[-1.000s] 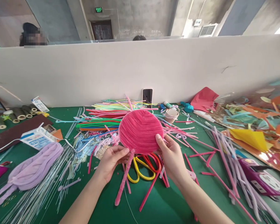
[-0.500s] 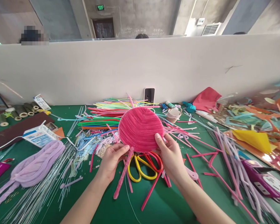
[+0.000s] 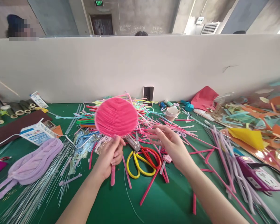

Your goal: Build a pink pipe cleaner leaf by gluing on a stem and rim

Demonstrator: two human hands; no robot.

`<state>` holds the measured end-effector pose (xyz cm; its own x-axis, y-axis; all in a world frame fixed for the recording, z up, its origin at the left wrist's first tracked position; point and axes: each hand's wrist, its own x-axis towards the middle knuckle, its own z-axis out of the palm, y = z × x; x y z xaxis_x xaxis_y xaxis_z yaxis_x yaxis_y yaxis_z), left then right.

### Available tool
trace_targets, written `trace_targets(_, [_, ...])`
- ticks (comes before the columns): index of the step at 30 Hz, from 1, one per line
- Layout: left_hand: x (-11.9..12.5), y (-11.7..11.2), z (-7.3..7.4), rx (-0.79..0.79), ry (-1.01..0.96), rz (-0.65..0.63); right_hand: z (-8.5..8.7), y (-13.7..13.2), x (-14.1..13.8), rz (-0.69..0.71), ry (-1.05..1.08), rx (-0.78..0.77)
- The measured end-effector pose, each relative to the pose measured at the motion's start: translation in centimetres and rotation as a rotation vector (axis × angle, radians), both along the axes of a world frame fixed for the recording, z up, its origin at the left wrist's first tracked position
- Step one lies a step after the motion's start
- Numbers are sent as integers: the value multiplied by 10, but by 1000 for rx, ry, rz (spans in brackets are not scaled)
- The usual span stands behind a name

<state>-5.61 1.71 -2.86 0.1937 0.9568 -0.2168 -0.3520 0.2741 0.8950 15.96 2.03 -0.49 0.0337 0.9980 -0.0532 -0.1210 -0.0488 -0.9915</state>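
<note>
A round pink fan-like piece made of rows of pipe cleaners (image 3: pixel 116 117) stands upright above the table, its short wrapped stem pointing down. My left hand (image 3: pixel 112 155) is closed around that stem just under the disc. My right hand (image 3: pixel 169 141) hovers to the right with fingers apart and holds nothing, above scattered pink pipe cleaners (image 3: pixel 184 127). Between and below the hands lie yellow-handled scissors (image 3: pixel 133 166) and a red-handled pair (image 3: pixel 154 157). A pink clip-like piece (image 3: pixel 167 158) is by my right wrist.
Bundles of coloured pipe cleaners lie behind the disc. On the left are a lilac braided piece (image 3: pixel 36 161), thin wires (image 3: pixel 40 183) and a white-blue box (image 3: pixel 38 133). A phone (image 3: pixel 148 95) leans on the white partition (image 3: pixel 140 65). At right sit a purple power strip (image 3: pixel 259 174) and paper scraps.
The pink disc has moved left and now stands on its stem in my left hand. My right hand has let go of its edge and opened.
</note>
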Motion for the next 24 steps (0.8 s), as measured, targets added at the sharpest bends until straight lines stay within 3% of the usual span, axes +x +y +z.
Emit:
trace_targets(5, [-20, 12, 3, 59, -45, 243, 4, -4, 31, 55, -292, 49])
trace_targets(9, [-24, 14, 6, 73, -52, 361, 2, -8, 27, 102, -495, 37])
trace_targets(12, [-21, 14, 6, 136, -43, 495, 1, -7, -5, 198, -762, 44])
trace_targets(14, [-22, 16, 4, 177, -37, 580, -1, 0, -37, 373, -1009, 144])
trace_targets(19, [-28, 20, -2, 205, -10, 638, -19, 36, -114, 410, -1133, 184])
trace_targets(22, [-27, 21, -5, 203, 0, 618, -31, 59, -134, 386, -1150, 138])
trace_targets(24, [-24, 20, -5, 202, 5, 602, -33, 69, -133, 372, -1128, 103])
